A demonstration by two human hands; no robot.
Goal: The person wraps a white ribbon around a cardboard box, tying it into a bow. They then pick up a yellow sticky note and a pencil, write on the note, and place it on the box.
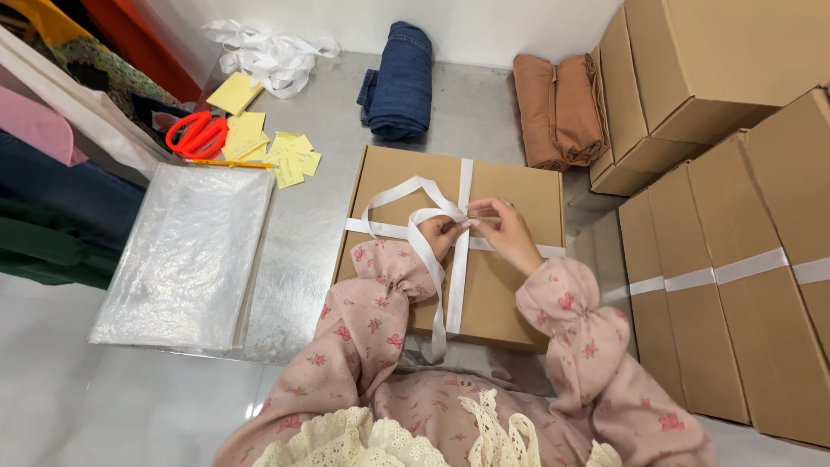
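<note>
Ribbon (458, 259), white and flat, crosses a brown cardboard box (501, 285) that lies at the near edge of the desk (320, 225), right in front of the person. In the head view, both hands meet where the bands cross: the left hand (443, 233) pinches a loop of ribbon that arcs up and over toward the box's left side, and the right hand (510, 229) pinches the strand at the crossing, fingers closed on it, seemingly to keep it taut. A loose tail hangs over the near side of the box. A clear plastic bag (186, 255) lies flat along the left edge of the desk, with red scissors (197, 134) and yellow notes (277, 151) beyond it, within reach. A heap of spare ribbon (272, 56) sits at the far left corner. Folded blue cloth (399, 82) and brown cloth (558, 108) rest along the far edge. Stacked boxes (735, 259), some already banded, stand to the right.
</note>
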